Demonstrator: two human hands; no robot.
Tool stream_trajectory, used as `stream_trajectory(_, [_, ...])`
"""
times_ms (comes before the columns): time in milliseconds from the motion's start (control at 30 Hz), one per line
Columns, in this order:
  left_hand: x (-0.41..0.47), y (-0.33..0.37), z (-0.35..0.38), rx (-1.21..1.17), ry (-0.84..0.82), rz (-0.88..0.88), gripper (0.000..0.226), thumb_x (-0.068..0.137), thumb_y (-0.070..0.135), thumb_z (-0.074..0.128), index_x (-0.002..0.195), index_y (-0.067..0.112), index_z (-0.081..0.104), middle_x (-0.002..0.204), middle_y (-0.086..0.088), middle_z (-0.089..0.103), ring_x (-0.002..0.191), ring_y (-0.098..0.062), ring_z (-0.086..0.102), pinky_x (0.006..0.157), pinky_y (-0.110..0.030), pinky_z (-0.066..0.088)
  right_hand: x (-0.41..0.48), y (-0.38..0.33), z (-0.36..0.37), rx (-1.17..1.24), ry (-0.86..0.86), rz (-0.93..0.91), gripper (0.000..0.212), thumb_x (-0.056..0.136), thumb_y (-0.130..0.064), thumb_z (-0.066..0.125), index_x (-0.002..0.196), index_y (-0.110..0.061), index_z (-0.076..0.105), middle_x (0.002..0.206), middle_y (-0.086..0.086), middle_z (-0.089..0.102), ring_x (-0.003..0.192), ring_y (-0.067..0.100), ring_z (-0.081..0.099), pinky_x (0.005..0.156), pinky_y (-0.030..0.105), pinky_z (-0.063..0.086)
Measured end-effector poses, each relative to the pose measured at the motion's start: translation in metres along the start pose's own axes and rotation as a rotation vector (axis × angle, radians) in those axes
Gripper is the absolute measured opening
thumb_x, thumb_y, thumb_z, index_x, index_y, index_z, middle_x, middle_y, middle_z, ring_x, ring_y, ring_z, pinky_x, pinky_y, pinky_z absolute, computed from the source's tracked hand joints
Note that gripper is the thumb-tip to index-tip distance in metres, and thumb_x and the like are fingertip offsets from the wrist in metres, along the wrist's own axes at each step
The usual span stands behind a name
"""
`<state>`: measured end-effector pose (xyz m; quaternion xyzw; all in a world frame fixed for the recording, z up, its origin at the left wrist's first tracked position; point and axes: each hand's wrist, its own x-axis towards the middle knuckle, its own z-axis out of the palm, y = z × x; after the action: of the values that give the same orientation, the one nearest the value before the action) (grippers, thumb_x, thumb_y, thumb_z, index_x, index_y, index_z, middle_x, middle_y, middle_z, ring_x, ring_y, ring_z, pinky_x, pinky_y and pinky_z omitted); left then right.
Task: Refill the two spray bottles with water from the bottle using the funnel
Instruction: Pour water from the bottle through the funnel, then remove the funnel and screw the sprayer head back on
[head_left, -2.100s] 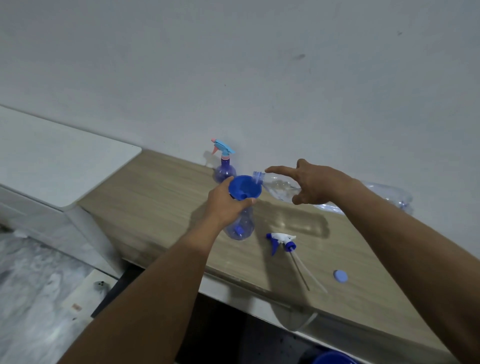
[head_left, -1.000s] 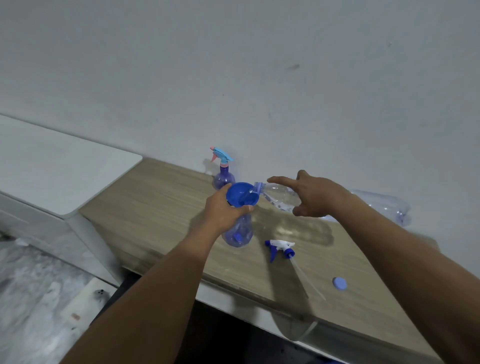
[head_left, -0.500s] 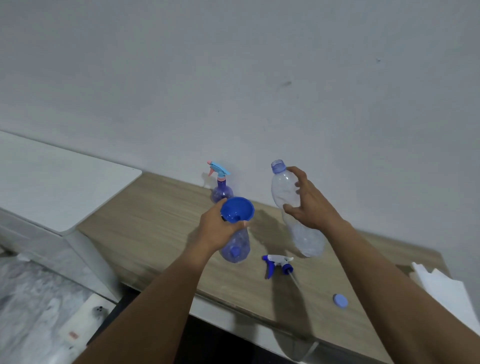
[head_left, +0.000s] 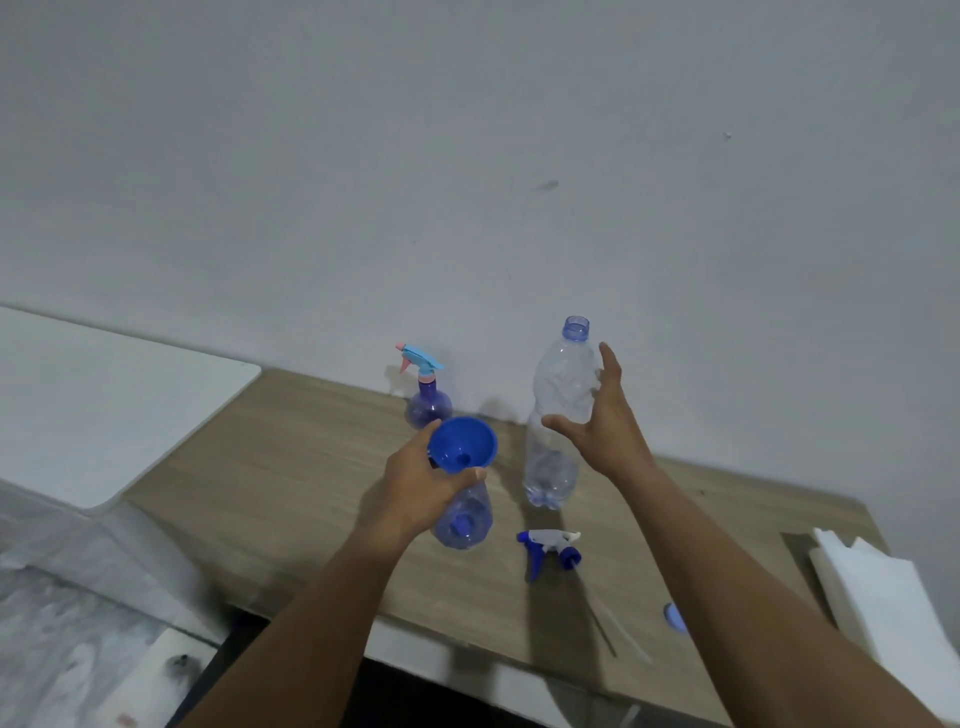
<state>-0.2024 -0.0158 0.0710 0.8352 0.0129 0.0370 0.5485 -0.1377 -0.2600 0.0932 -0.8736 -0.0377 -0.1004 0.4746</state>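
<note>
A clear spray bottle (head_left: 465, 519) without its head stands on the wooden table (head_left: 311, 467), and a blue funnel (head_left: 462, 441) sits in its neck. My left hand (head_left: 415, 478) grips the funnel where it meets the neck. To the right stands the clear water bottle (head_left: 561, 384), upright, uncapped and looking nearly empty. My right hand (head_left: 602, 426) is beside it with thumb and fingers spread straight around its upper half. A second spray bottle (head_left: 428, 405), with a light blue and pink trigger head, stands by the wall.
A white and blue trigger head (head_left: 548, 545) with its dip tube lies on the table in front of the water bottle. A blue cap (head_left: 675, 618) lies near the front edge. White folded paper (head_left: 883, 597) sits at the right. A white surface (head_left: 104, 395) adjoins the left.
The water bottle was tilted over the funnel, then swung upright and set down on the table to the right. My right hand's fingers have straightened off it. My left hand kept its hold.
</note>
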Motion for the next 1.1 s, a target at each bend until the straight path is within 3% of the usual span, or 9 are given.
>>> stream_trajectory(233, [0.003,0.000,-0.005,-0.028,-0.029,0.045,0.044,0.070,0.026,0.083,0.107,0.039,0.062,0.095,0.016,0.071,0.085,0.003,0.065,0.072,-0.018,0.049,-0.023,0.005,-0.002,-0.075,0.002,0.076,0.120,0.080,-0.033,0.083,0.159,-0.026,-0.007,0.164,0.006,0.021,0.147,0.026,0.032,0.113,0.040,0.037])
stream_trajectory(367, [0.004,-0.001,-0.008,-0.040,-0.058,0.049,0.043,0.071,0.028,0.082,0.106,0.042,0.061,0.094,0.018,0.070,0.084,0.005,0.064,0.073,-0.019,0.046,-0.043,-0.009,0.010,-0.064,0.118,0.091,0.092,0.085,-0.031,0.073,0.154,-0.030,0.013,0.152,0.006,0.033,0.134,0.024,0.045,0.102,0.044,0.047])
stream_trajectory(500, [0.008,-0.012,-0.009,-0.037,-0.061,0.023,0.096,0.065,0.039,0.087,0.145,0.040,0.033,0.118,0.017,0.065,0.105,-0.005,0.063,0.087,-0.027,0.049,-0.063,-0.034,0.038,-0.168,0.292,0.042,0.066,0.083,-0.020,0.065,0.140,-0.022,0.032,0.135,0.001,0.043,0.116,0.022,0.054,0.082,0.036,0.049])
stream_trajectory(600, [0.012,-0.034,-0.007,-0.083,-0.037,-0.041,0.119,0.053,0.046,0.092,0.150,0.038,0.024,0.121,0.010,0.065,0.108,-0.005,0.063,0.089,-0.028,0.052,-0.069,-0.053,0.059,-0.235,0.251,-0.088,0.065,0.084,-0.032,0.067,0.141,-0.020,0.036,0.133,0.003,0.045,0.117,0.024,0.054,0.083,0.038,0.052])
stream_trajectory(667, [0.014,-0.044,-0.002,-0.056,-0.036,-0.131,0.105,0.056,0.038,0.093,0.143,0.030,0.036,0.119,0.010,0.061,0.108,-0.007,0.061,0.083,-0.021,0.050,-0.068,-0.066,0.069,-0.282,0.130,-0.122,0.075,0.086,-0.048,0.066,0.147,-0.024,0.030,0.141,0.002,0.042,0.123,0.022,0.052,0.091,0.039,0.050])
stream_trajectory(767, [0.013,-0.053,0.007,-0.007,-0.151,-0.185,0.042,0.073,0.011,0.081,0.105,0.020,0.055,0.090,0.011,0.061,0.085,-0.003,0.057,0.070,-0.010,0.044,-0.056,-0.080,0.083,-0.387,-0.142,-0.071,0.100,0.080,-0.064,0.068,0.157,-0.028,0.013,0.157,0.001,0.029,0.136,0.021,0.041,0.106,0.040,0.044])
stream_trajectory(900, [0.024,-0.056,0.012,-0.218,-0.257,-0.309,0.018,0.088,0.007,0.065,0.088,0.023,0.056,0.081,0.007,0.055,0.061,0.002,0.053,0.057,-0.010,0.045,-0.040,-0.083,0.095,-0.540,-0.371,-0.029,0.103,0.083,-0.055,0.070,0.160,-0.025,0.009,0.163,0.004,0.023,0.145,0.029,0.030,0.115,0.043,0.036])
stream_trajectory(1000, [0.033,-0.062,0.016,-0.460,-0.177,-0.285,0.055,0.100,0.005,0.038,0.052,0.010,0.063,0.050,-0.005,0.058,0.044,-0.012,0.055,0.045,-0.021,0.051,-0.032,-0.088,0.101,-0.631,-0.385,-0.052,0.090,0.085,-0.048,0.070,0.158,-0.024,0.022,0.152,0.005,0.038,0.132,0.031,0.041,0.107,0.040,0.040])
stream_trajectory(1100, [0.035,-0.069,0.016,-0.584,-0.206,-0.363,0.043,0.099,0.005,0.040,0.067,0.008,0.069,0.064,-0.008,0.066,0.061,-0.020,0.064,0.073,-0.042,0.055,-0.026,-0.096,0.100,-0.641,-0.390,-0.020,0.093,0.081,-0.044,0.073,0.157,-0.034,0.021,0.139,0.008,0.041,0.120,0.031,0.048,0.101,0.040,0.046])
